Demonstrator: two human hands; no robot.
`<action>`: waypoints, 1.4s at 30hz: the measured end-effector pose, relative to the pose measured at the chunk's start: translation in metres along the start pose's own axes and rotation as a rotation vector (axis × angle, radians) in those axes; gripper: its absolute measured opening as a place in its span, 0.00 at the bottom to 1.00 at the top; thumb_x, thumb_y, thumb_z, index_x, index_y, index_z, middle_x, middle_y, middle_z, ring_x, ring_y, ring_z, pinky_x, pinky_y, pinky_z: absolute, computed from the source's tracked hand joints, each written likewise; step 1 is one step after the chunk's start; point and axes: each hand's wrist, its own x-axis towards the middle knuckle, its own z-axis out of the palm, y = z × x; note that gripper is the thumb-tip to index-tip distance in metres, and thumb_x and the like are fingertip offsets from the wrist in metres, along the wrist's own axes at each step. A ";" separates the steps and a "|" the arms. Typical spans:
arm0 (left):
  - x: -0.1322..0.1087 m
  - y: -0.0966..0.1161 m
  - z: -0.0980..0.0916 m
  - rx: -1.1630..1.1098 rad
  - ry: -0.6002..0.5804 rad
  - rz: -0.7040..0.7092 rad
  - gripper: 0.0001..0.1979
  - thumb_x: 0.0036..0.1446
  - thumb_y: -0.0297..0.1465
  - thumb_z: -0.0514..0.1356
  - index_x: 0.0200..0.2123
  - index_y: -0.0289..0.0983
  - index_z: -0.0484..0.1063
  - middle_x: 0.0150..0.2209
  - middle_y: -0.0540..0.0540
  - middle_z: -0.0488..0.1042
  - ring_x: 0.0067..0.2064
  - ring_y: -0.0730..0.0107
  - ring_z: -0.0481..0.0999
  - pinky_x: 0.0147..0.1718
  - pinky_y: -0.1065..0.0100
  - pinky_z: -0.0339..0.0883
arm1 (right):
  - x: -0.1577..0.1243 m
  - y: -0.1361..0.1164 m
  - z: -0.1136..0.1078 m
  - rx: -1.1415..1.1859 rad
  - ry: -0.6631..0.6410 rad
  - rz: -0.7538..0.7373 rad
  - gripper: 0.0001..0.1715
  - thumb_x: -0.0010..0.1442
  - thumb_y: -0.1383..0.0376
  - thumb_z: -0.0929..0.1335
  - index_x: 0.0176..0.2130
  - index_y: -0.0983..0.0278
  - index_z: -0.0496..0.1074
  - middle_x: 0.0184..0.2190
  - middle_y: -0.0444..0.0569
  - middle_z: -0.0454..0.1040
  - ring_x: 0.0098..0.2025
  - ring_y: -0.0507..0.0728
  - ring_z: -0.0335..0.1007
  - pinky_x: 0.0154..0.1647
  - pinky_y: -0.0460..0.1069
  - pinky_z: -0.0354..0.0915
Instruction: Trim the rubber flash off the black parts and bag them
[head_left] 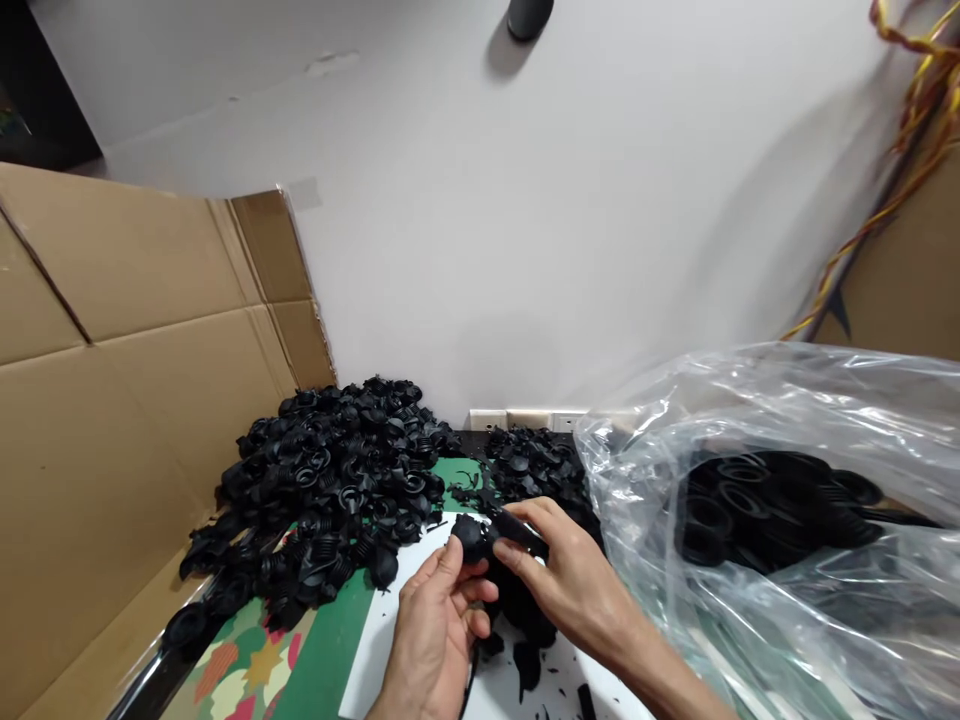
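My left hand [442,625] is closed on a small, rounded black rubber part [468,538], pinched between thumb and fingers. Against its right side is the end of a dark stick-like tool [519,530], gripped in my right hand [574,570]; its exact kind cannot be made out. Both hands are above a white board [401,580], with black scraps [528,668] scattered over it. A large heap of similar ribbed black rubber parts [337,490] lies beyond my left hand.
A smaller black pile [536,465] sits by the wall sockets [489,420]. On the right, a clear plastic bag [637,480] holds ribbed black rubber parts [772,510]. Cardboard [135,430] walls the left side. Twisted yellow-red wires [870,235] hang at right.
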 end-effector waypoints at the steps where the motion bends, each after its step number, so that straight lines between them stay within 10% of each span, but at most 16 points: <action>1: 0.000 -0.001 0.002 -0.021 -0.002 -0.004 0.05 0.53 0.28 0.62 0.29 0.31 0.74 0.22 0.44 0.75 0.19 0.73 0.72 0.11 0.77 0.58 | 0.000 -0.002 0.000 0.042 0.019 0.003 0.11 0.53 0.63 0.66 0.38 0.61 0.71 0.38 0.50 0.73 0.39 0.60 0.71 0.39 0.54 0.66; 12: -0.004 -0.020 0.012 -0.096 -0.175 -0.039 0.16 0.38 0.39 0.71 0.26 0.32 0.75 0.20 0.48 0.72 0.18 0.77 0.66 0.11 0.76 0.50 | -0.010 -0.001 0.029 0.300 0.271 -0.022 0.06 0.50 0.68 0.64 0.23 0.62 0.68 0.25 0.46 0.68 0.27 0.56 0.66 0.27 0.47 0.63; 25: 0.000 -0.019 -0.001 -0.071 -0.127 -0.074 0.13 0.35 0.32 0.73 0.22 0.31 0.73 0.17 0.49 0.73 0.13 0.80 0.64 0.09 0.77 0.45 | -0.014 -0.003 0.034 0.228 0.192 -0.216 0.09 0.53 0.67 0.65 0.22 0.62 0.69 0.26 0.48 0.69 0.26 0.54 0.68 0.24 0.45 0.64; 31: -0.004 -0.019 0.003 -0.089 -0.096 -0.054 0.18 0.33 0.38 0.73 0.19 0.32 0.71 0.14 0.51 0.69 0.13 0.81 0.60 0.11 0.77 0.47 | -0.010 -0.003 0.041 0.093 0.289 -0.166 0.17 0.55 0.64 0.62 0.18 0.60 0.54 0.18 0.41 0.59 0.19 0.52 0.58 0.18 0.44 0.57; 42: 0.003 -0.008 -0.003 0.054 -0.025 -0.039 0.17 0.34 0.25 0.69 0.11 0.34 0.62 0.09 0.55 0.63 0.08 0.86 0.55 0.09 0.79 0.41 | 0.023 0.009 0.050 -0.071 0.225 -0.038 0.07 0.48 0.66 0.60 0.20 0.59 0.58 0.19 0.44 0.65 0.22 0.55 0.61 0.23 0.47 0.57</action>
